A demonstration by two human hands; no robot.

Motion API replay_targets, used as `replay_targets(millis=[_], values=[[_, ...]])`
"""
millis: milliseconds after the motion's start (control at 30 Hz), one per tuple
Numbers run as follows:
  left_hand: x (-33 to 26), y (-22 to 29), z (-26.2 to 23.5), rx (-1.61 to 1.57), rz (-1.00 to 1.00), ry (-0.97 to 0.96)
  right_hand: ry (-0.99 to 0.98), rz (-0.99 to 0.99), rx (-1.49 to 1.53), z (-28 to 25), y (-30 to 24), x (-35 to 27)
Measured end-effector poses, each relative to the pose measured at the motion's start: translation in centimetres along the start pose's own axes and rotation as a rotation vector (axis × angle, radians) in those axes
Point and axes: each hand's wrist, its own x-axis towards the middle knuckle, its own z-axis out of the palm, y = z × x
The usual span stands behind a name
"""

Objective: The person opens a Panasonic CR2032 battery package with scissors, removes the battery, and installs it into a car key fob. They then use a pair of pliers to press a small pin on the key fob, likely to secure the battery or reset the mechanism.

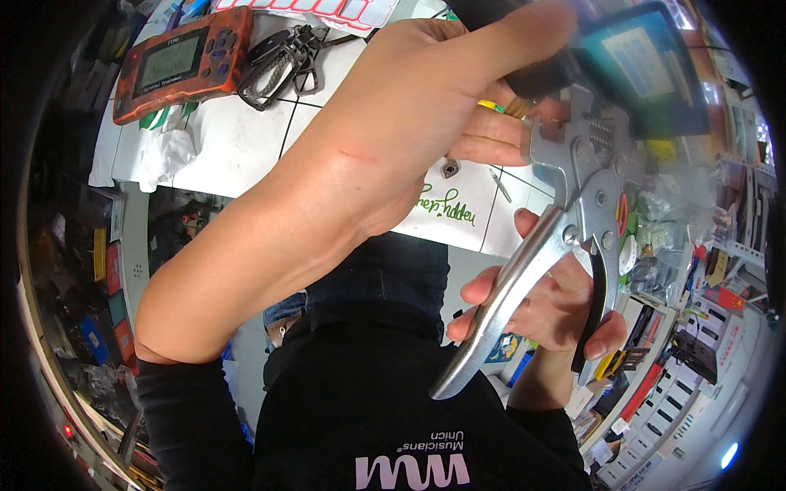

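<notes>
My right hand (550,301) grips the handles of silver pliers (596,196), held upright with the jaws at the top. One handle is bright metal, the other partly black; they are spread apart, with fingers on both. A coil spring shows between the upper parts. My left hand (471,74) is closed at the jaw end, thumb on top, around a black object (536,74) whose kind I cannot make out. Its lower fingers touch the side of the pliers. What sits in the jaws is hidden. Beneath, a small dark square piece (450,168) and a thin metal pin (501,185) lie on the white table.
An orange handheld device with a screen (182,64) stands on the table (237,151) at the far left, beside a bundle of black keys and straps (282,65). A lit monitor (643,74) is behind the pliers. Crowded shelves (671,385) line the right side.
</notes>
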Motion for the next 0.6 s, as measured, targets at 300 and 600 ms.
replay_targets(millis=[300,600], values=[[0.0,2.3,-1.0,0.083,0.016,0.018,0.203,0.042,-0.521,1.5,-0.9,0.1],[-0.7,3.0,-0.5,0.148,0.035,0.14,0.351,0.106,-0.594,3.3,-1.9,0.7]])
